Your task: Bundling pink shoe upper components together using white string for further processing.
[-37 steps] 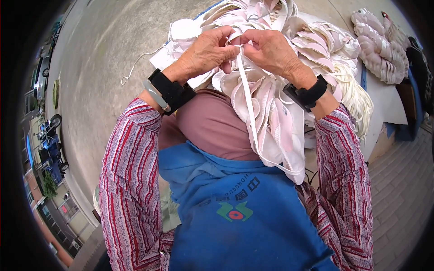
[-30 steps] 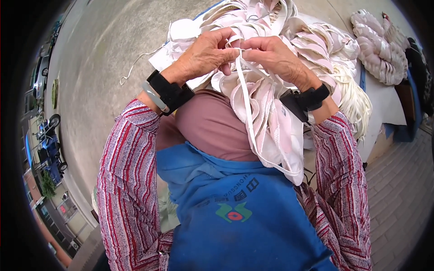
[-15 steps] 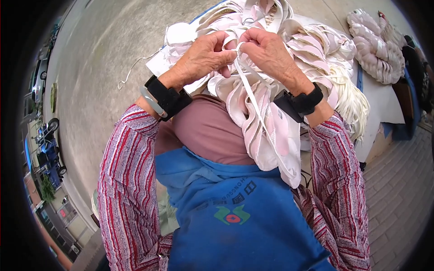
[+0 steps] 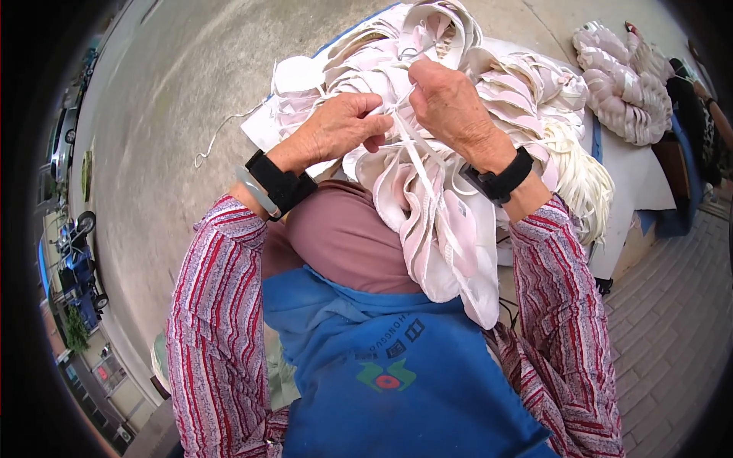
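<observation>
Over the pile of white and pale pink shoe uppers (image 4: 366, 70), my two hands work on a white shoelace (image 4: 418, 153). My left hand (image 4: 336, 128) pinches the lace between thumb and fingers. Just to its right, my right hand (image 4: 456, 107) is closed on another stretch of it, knuckles up, its fingertips partly hidden. Between the hands the lace crosses itself; whether it is knotted I cannot tell. Its ends run down over a bunch of uppers (image 4: 450, 244) that hangs across my right thigh.
A hank of cream laces (image 4: 584, 179) lies right of the pile. Beyond it sits another tied bundle of pale uppers (image 4: 622, 84). A blue apron (image 4: 359, 328) covers my lap. Another person's arm (image 4: 714, 118) shows at the far right. Parked vehicles (image 4: 76, 259) line the left edge.
My hands have drawn apart slightly, and the right one has turned knuckles up. The loop that stood between my fingers has become smaller. The view has shifted a little.
</observation>
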Motion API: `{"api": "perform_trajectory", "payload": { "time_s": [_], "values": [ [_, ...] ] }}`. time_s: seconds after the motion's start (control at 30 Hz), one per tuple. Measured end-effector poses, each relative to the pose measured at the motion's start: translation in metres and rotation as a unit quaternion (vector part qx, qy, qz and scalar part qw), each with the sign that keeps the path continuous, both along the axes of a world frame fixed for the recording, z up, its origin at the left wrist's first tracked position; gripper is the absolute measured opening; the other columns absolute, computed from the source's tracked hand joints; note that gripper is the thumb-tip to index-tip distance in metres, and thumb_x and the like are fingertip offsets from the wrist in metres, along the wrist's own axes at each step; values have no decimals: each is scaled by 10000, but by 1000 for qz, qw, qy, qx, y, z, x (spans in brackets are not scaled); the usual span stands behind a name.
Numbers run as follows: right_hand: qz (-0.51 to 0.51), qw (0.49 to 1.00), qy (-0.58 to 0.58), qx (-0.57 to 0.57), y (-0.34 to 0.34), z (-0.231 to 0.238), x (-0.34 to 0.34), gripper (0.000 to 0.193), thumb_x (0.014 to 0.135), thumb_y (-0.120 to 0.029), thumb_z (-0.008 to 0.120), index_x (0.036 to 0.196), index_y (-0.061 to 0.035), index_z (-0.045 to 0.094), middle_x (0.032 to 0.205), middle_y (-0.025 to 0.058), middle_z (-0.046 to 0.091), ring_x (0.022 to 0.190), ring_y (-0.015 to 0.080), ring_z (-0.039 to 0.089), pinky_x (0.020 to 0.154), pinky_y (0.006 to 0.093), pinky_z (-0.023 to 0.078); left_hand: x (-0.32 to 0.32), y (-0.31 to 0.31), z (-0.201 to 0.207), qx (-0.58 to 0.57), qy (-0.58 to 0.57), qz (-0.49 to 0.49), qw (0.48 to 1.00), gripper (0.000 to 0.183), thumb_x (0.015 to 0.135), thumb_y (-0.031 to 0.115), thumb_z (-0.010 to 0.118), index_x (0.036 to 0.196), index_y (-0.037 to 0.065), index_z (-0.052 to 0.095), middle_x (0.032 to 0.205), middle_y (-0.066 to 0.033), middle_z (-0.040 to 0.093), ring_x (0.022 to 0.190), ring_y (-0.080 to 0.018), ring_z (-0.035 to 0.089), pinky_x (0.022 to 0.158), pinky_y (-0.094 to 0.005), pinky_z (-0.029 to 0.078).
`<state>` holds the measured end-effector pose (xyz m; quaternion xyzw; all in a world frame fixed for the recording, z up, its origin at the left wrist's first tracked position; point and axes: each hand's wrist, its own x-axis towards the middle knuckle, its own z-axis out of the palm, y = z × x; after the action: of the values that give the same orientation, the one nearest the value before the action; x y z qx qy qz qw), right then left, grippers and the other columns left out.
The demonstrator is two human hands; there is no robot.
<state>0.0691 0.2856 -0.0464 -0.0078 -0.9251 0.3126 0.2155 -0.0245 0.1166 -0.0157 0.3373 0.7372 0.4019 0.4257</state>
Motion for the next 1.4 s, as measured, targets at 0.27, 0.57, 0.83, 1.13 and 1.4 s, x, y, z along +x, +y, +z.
{"api": "perform_trajectory", "payload": {
  "time_s": [0.27, 0.57, 0.83, 1.13, 1.4],
  "values": [
    [-54, 996, -68, -28, 9, -34, -1, 108, 769, -80, 505, 793, 4, 568, 711, 222, 590, 683, 392, 591, 639, 435, 468, -1, -1, 8, -66, -41, -91, 993, 200, 886, 180, 546, 856, -3, 621, 712, -35, 626, 662, -97, 587, 632, -253, 478],
    [-45, 994, 32, -89, 9, -17, -6, 128, 809, -47, 472, 928, -14, 507, 787, 203, 573, 708, 374, 600, 620, 434, 469, 1, -2, -3, -66, 0, -62, 996, 339, 893, 312, 494, 784, 15, 614, 704, -46, 625, 679, -120, 573, 659, -265, 454],
    [-2, 991, -80, 111, 23, -26, -1, 127, 785, -3, 470, 909, -31, 463, 867, 151, 572, 732, 338, 621, 635, 403, 513, 5, 1, 3, -87, -9, -97, 991, 302, 898, 255, 491, 803, -1, 621, 687, -47, 625, 652, -126, 576, 640, -260, 457],
    [-52, 982, -122, -133, 23, -22, -3, 210, 789, -184, 493, 768, -8, 607, 731, 232, 604, 716, 388, 601, 697, 450, 476, -7, -12, -7, -53, 8, -98, 994, 418, 939, 366, 427, 778, 22, 602, 661, -36, 604, 597, -114, 549, 568, -263, 446],
    [-92, 992, -86, -26, 28, -43, -10, 212, 781, -158, 485, 720, 20, 582, 703, 231, 584, 664, 400, 579, 636, 445, 461, 13, 3, 10, -93, 68, -124, 985, 348, 935, 281, 440, 808, -4, 595, 663, -59, 610, 624, -142, 562, 610, -282, 450]
  ]
}}
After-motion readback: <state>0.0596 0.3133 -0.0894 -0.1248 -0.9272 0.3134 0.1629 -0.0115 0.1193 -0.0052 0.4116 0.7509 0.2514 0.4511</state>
